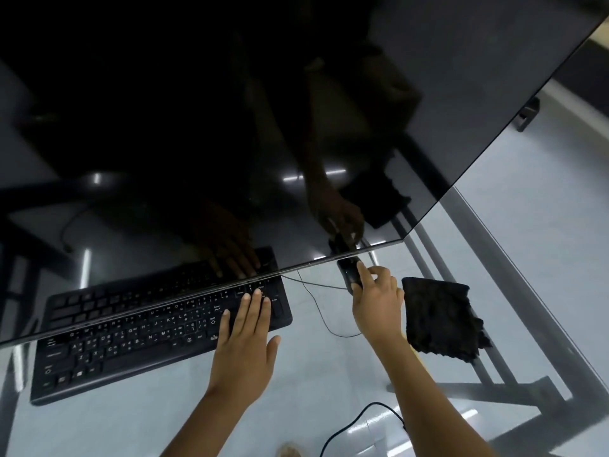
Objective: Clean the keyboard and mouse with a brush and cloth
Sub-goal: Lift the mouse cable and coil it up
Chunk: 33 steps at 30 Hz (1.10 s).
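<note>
A black keyboard (131, 338) lies on the glass desk, its far edge hidden under the monitor. My left hand (245, 341) rests flat on the keyboard's right end with straight fingers. My right hand (375, 301) grips a black mouse (351, 273) that sits partly under the monitor's lower edge; thumb and fingers curl round it. A dark fluffy cloth (441, 321) lies on the desk just right of my right hand. No brush shows.
A large dark monitor (230, 127) overhangs the desk and fills the upper view. A thin cable (318, 305) runs between keyboard and mouse. The glass desk (329, 374) shows a metal frame and another black cable (356, 420) below.
</note>
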Motion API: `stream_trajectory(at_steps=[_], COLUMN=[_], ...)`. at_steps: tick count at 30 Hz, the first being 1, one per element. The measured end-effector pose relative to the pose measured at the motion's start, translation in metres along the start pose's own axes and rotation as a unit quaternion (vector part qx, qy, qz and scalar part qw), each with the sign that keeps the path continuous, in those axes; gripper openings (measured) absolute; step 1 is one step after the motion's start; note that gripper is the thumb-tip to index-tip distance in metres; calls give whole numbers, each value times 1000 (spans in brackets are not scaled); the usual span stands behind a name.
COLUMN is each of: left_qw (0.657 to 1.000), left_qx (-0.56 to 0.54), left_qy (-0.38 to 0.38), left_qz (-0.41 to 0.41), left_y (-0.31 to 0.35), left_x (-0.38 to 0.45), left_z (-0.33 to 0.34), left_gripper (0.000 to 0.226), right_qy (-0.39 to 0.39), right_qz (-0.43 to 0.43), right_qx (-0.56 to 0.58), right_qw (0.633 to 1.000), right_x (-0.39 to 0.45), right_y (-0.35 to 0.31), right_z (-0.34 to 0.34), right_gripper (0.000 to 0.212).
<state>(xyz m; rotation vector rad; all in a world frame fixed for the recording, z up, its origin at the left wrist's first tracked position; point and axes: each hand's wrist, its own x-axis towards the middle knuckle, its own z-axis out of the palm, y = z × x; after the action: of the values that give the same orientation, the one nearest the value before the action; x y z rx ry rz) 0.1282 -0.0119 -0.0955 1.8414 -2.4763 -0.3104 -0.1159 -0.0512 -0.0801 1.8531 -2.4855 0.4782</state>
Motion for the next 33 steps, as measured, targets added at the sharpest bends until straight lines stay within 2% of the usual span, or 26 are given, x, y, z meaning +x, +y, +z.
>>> stream_trajectory(at_steps=[8, 13, 17, 20, 22, 24, 26, 30, 33], left_qw=[1000, 999, 985, 967, 948, 910, 879, 900, 910], left_qx=[-6, -34, -100, -90, -88, -126, -155, -160, -155], left_qy=[2, 33, 110, 160, 149, 104, 67, 51, 46], left_qz=[6, -1, -89, -177, -265, -381, -445, -401, -382], left_y=[-4, -18, -66, -111, -136, -159, -174, -180, -176], left_x=[-2, -16, -51, -87, -114, -148, -174, -208, -212], left_z=[-1, -13, -31, -37, -42, -50, -47, -36, -41], left_gripper=[63, 59, 53, 35, 29, 32, 36, 22, 24], right_qy=[-5, 16, -24, -51, -79, -106, -125, -159, -200], right_qz=[14, 13, -55, -125, -154, -188, -211, -260, -281], right_qx=[11, 28, 31, 43, 62, 91, 117, 138, 166], right_qw=[1000, 999, 998, 990, 983, 972, 962, 942, 924], right_x=[9, -5, -37, -64, -80, -100, -115, -146, -165], right_y=[3, -3, -33, -66, -93, -126, -155, -200, -221], right_z=[4, -5, -11, -8, -7, -6, -5, -3, -11], right_gripper=[43, 48, 46, 49, 48, 47, 45, 40, 39])
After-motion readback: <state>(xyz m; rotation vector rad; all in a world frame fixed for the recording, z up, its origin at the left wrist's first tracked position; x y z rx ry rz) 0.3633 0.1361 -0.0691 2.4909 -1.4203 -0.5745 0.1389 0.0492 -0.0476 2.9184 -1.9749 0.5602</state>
